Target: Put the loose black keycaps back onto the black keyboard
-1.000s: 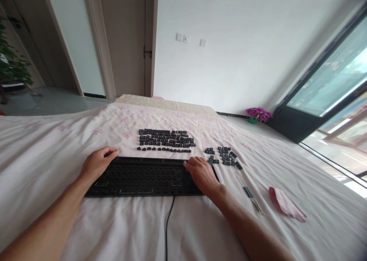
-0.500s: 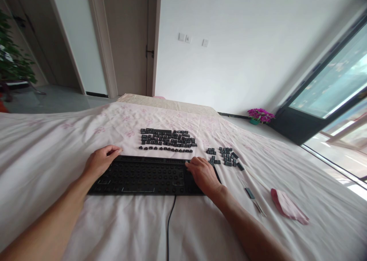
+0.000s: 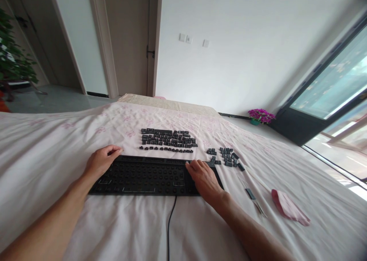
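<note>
A black keyboard (image 3: 140,176) lies on the bedsheet with its keycaps off, showing rows of bare switch posts. At its far left corner is my left hand (image 3: 101,162), thumb and forefinger pinched together; anything between the tips is too small to make out. My right hand (image 3: 203,178) rests over the right part of the keyboard, fingers bent and closed near its far edge. What those fingertips hold, if anything, is hidden. Beyond the keyboard, many loose black keycaps (image 3: 168,139) lie in rows. A smaller group of keycaps (image 3: 228,156) sits to the right.
A wire keycap puller with a dark handle (image 3: 250,193) lies right of my right forearm. Close by are a pink cloth piece (image 3: 289,207) and a thin pale stick (image 3: 258,178). The black cable (image 3: 169,230) runs toward me over the wrinkled sheet (image 3: 129,230).
My right hand shifts very slightly on the keyboard. The whole view drifts a little; my left hand and the keycaps stay in place.
</note>
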Demonstrator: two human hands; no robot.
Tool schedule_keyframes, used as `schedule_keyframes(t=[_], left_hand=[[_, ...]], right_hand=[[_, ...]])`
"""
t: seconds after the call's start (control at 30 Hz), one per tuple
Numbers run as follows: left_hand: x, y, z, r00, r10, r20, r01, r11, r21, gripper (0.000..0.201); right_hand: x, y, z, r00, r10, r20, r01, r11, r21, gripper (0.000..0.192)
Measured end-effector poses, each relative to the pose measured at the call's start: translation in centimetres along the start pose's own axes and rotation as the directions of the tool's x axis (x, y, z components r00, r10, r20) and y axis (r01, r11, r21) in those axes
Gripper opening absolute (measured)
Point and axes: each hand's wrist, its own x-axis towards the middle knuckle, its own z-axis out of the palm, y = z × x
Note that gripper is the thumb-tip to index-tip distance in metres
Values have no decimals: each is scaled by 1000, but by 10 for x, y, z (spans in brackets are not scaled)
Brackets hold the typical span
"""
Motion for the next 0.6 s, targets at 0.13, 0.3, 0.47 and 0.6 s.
schedule_keyframes(t=[0.13,0.3,0.47,0.6], left_hand=[[1,-4,1,1000,8,7,-8,1000,7,38],[4,-8,2,1000,16,26,-16,1000,14,40],[5,-9,2,1000,10,29,-11,1000,24,40],[6,-10,3,999,8,38,-9,1000,24,42]], right_hand=[[0,-5,-5,999,15,42,-15,1000,-5,40],[-1,-6,-8,999,34,35,-36,998,54,44],[-2,21,-4,993,89,-72,-68,965,255,50],[9,82,-1,942,285,-175,-231,933,277,40]])
